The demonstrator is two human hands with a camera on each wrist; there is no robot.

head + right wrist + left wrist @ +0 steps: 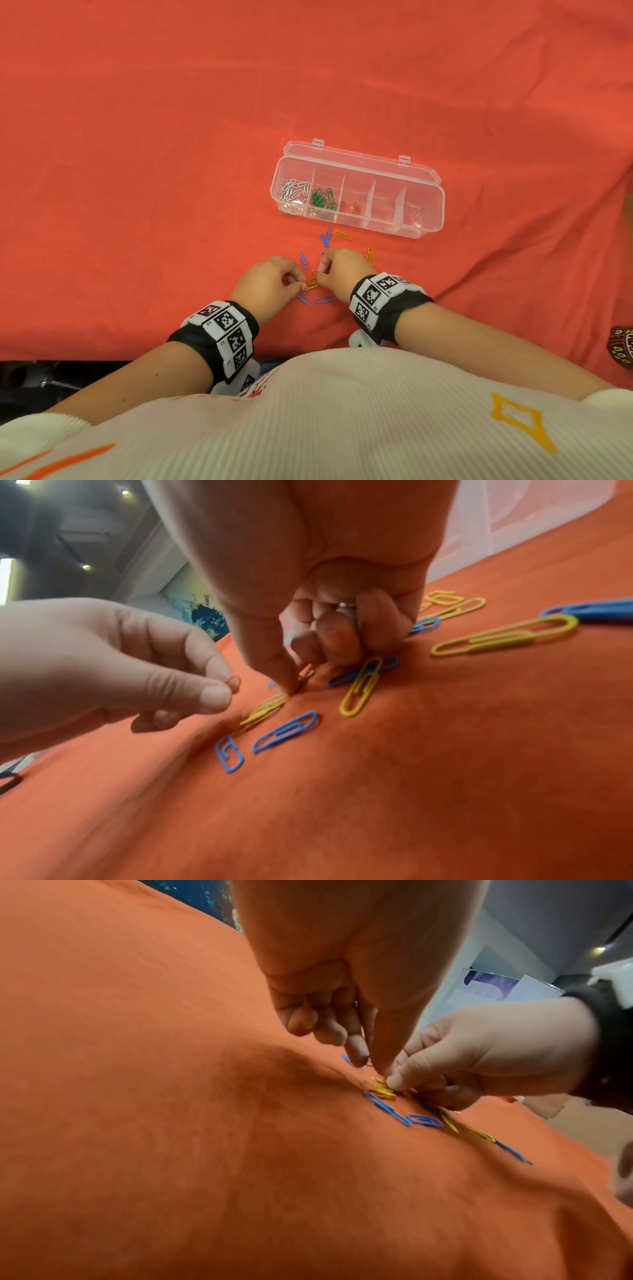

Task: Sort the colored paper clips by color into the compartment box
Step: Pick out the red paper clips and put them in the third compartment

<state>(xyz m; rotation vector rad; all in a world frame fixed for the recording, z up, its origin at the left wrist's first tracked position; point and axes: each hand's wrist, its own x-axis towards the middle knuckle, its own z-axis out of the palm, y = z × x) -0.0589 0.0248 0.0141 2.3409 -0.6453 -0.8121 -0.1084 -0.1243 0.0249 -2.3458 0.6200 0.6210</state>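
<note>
From the head view, the left hand (265, 286) and right hand (337, 270) meet over loose yellow and blue clips (310, 283), their fingertips hiding the grip; the compartment box (424, 200) lies open beyond. The left wrist view shows both thumbs crowding a yellow clip (382, 1089), blurred. In the right wrist view the left hand pinches a small orange clip (234, 683); the right hand pinches an olive-looking clip (304, 677), mostly hidden.

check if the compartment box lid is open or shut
Open. The compartment box has its clear lid folded back behind it, so the dividers and the white clips inside are exposed from above.
</note>
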